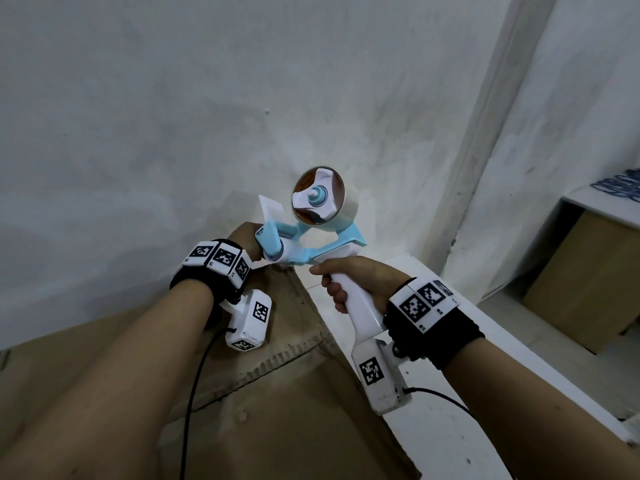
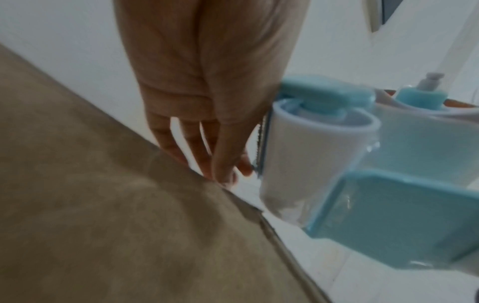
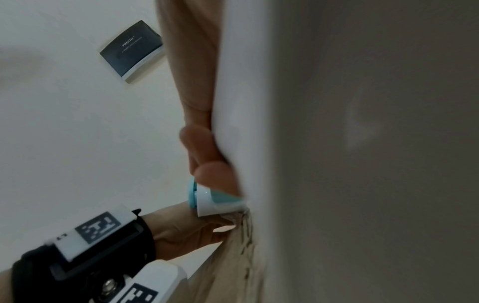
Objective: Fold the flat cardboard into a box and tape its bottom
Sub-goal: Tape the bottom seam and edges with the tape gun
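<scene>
While right hand (image 1: 349, 282) clamps the tape dispenser (image 1: 311, 233) handle, its nose meets the cardboard box (image 1: 277, 393) far corner
Box lies under both forearms, seam running away toward the wall (image 1: 173, 98); left hand (image 1: 247, 242) is nearer that far edge, fingers (image 2: 223, 155) straight at the dispenser's cutter, maybe touching tape; pull likely runs back along the seam

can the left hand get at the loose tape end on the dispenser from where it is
Probably yes. The left hand is already at the front of the tape dispenser, its fingers right beside the serrated blade and roller, over the cardboard edge. Nothing sits between them; the tape end itself is hard to see.
</scene>
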Demonstrator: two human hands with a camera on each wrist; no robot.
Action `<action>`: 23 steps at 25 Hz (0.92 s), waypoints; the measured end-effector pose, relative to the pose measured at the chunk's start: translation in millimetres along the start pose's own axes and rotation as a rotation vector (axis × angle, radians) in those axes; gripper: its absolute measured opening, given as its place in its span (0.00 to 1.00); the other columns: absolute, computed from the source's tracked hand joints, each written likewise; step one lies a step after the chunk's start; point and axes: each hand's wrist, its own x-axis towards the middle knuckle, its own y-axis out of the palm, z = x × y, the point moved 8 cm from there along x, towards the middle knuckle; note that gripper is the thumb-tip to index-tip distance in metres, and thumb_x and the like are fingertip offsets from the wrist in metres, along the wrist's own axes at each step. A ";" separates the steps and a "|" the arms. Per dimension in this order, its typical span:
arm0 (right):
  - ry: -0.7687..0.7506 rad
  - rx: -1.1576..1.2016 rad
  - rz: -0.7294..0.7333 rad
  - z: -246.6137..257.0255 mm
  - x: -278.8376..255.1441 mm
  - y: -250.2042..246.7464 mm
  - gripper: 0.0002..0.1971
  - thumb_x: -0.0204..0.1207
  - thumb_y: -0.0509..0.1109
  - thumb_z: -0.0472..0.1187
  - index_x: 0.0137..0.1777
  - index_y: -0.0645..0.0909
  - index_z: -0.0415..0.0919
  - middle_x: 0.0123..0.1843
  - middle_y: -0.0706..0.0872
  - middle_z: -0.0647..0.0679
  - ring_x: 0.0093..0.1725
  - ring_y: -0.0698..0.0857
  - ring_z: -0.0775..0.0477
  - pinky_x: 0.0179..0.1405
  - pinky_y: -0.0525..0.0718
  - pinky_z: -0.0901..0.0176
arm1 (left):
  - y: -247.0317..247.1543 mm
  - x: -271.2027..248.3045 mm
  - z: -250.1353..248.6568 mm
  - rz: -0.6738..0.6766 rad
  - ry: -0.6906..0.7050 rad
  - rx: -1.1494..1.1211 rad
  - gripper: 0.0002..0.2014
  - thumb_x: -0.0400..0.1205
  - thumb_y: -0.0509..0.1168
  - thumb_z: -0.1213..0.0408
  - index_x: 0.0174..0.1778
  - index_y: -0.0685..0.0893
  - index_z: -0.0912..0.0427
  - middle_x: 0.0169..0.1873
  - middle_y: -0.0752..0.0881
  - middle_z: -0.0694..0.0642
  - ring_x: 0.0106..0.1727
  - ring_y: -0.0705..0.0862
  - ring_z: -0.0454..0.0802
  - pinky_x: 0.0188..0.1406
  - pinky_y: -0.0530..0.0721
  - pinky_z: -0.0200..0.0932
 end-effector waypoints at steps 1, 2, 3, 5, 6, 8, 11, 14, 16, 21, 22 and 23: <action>-0.003 -0.006 -0.009 -0.5 -0.3 -2.1 0.15 0.75 0.70 0.44 0.30 0.72 0.41 0.24 0.70 0.49 0.18 0.68 0.57 0.19 0.70 0.70 | 3.3 1.0 -0.7 0.019 0.012 -0.092 0.16 0.81 0.58 0.79 0.64 0.79 0.72 0.64 0.81 0.72 0.46 0.83 0.60 0.37 0.83 0.35; -0.001 -0.016 -0.017 -2.2 0.0 -3.7 0.15 0.75 0.70 0.44 0.30 0.73 0.40 0.22 0.71 0.49 0.18 0.69 0.57 0.18 0.71 0.70 | 7.2 2.5 1.2 0.053 0.002 -0.135 0.14 0.82 0.57 0.79 0.61 0.80 0.71 0.61 0.82 0.72 0.37 0.81 0.54 0.30 0.80 0.35; 0.002 -0.022 -0.022 -4.1 -0.2 -5.0 0.15 0.74 0.71 0.44 0.30 0.73 0.40 0.22 0.71 0.49 0.18 0.69 0.56 0.18 0.71 0.70 | 8.3 -2.3 2.5 0.067 -0.021 -0.205 0.12 0.82 0.56 0.79 0.58 0.81 0.71 0.56 0.83 0.70 0.33 0.78 0.49 0.29 0.77 0.35; 0.002 -0.009 -0.024 -7.0 -0.3 -6.8 0.15 0.74 0.71 0.44 0.30 0.73 0.40 0.22 0.71 0.49 0.17 0.69 0.56 0.18 0.70 0.70 | 12.1 -9.3 3.8 0.103 -0.043 -0.250 0.15 0.83 0.55 0.77 0.63 0.79 0.74 0.52 0.82 0.66 0.32 0.76 0.45 0.28 0.76 0.34; -0.006 0.005 -0.022 -6.4 -0.4 -7.1 0.15 0.74 0.71 0.43 0.30 0.73 0.41 0.22 0.71 0.49 0.17 0.69 0.57 0.18 0.70 0.70 | 15.0 -10.0 3.5 0.125 -0.040 -0.275 0.15 0.83 0.55 0.75 0.64 0.78 0.75 0.53 0.82 0.67 0.33 0.76 0.46 0.27 0.76 0.33; -0.029 0.025 -0.015 -2.4 -1.5 -7.9 0.15 0.74 0.71 0.43 0.30 0.72 0.41 0.21 0.71 0.50 0.16 0.68 0.57 0.17 0.70 0.70 | 17.5 -18.9 -4.9 0.146 -0.018 -0.280 0.14 0.84 0.56 0.71 0.63 0.78 0.72 0.52 0.83 0.66 0.34 0.74 0.46 0.31 0.73 0.36; -0.062 0.055 0.001 10.4 -5.4 -8.4 0.16 0.75 0.69 0.43 0.28 0.71 0.41 0.18 0.70 0.51 0.14 0.68 0.57 0.15 0.69 0.71 | 21.0 -25.6 -13.8 0.227 -0.032 -0.382 0.09 0.85 0.56 0.62 0.56 0.79 0.60 0.40 0.82 0.54 0.34 0.77 0.45 0.34 0.73 0.36; -0.102 0.141 0.027 24.5 -9.2 -7.9 0.16 0.76 0.69 0.43 0.29 0.70 0.41 0.17 0.71 0.52 0.13 0.68 0.58 0.15 0.71 0.72 | 17.8 -28.2 -16.6 0.258 -0.026 -0.519 0.15 0.85 0.52 0.53 0.50 0.84 0.53 0.45 0.86 0.51 0.47 0.82 0.47 0.46 0.76 0.40; -0.114 0.195 0.045 29.9 -10.3 -7.4 0.16 0.76 0.68 0.43 0.29 0.71 0.41 0.16 0.72 0.53 0.12 0.69 0.59 0.16 0.72 0.72 | 9.8 -27.6 -14.8 0.212 0.006 -0.630 0.19 0.84 0.50 0.45 0.45 0.84 0.48 0.45 0.87 0.49 0.50 0.84 0.49 0.56 0.75 0.47; -0.080 0.367 0.121 34.4 -10.0 -2.5 0.16 0.75 0.67 0.44 0.29 0.72 0.41 0.15 0.72 0.53 0.12 0.69 0.59 0.17 0.74 0.73 | -14.5 -27.9 -16.6 0.009 0.172 -0.658 0.09 0.83 0.61 0.57 0.57 0.80 0.50 0.56 0.83 0.50 0.65 0.80 0.54 0.62 0.73 0.47; -0.075 0.394 0.136 35.1 -9.9 -1.4 0.16 0.76 0.67 0.44 0.28 0.72 0.41 0.15 0.72 0.54 0.12 0.69 0.59 0.17 0.75 0.72 | -20.4 -29.2 -20.9 -0.070 0.232 -0.546 0.13 0.81 0.64 0.61 0.62 0.80 0.53 0.59 0.81 0.51 0.64 0.78 0.51 0.62 0.71 0.44; -0.073 0.414 0.147 36.3 -9.9 -0.3 0.16 0.76 0.67 0.44 0.28 0.72 0.41 0.15 0.72 0.54 0.12 0.69 0.59 0.16 0.75 0.72 | -27.3 -32.0 -25.5 -0.162 0.278 -0.438 0.15 0.79 0.67 0.63 0.62 0.81 0.57 0.58 0.81 0.51 0.60 0.78 0.48 0.60 0.70 0.40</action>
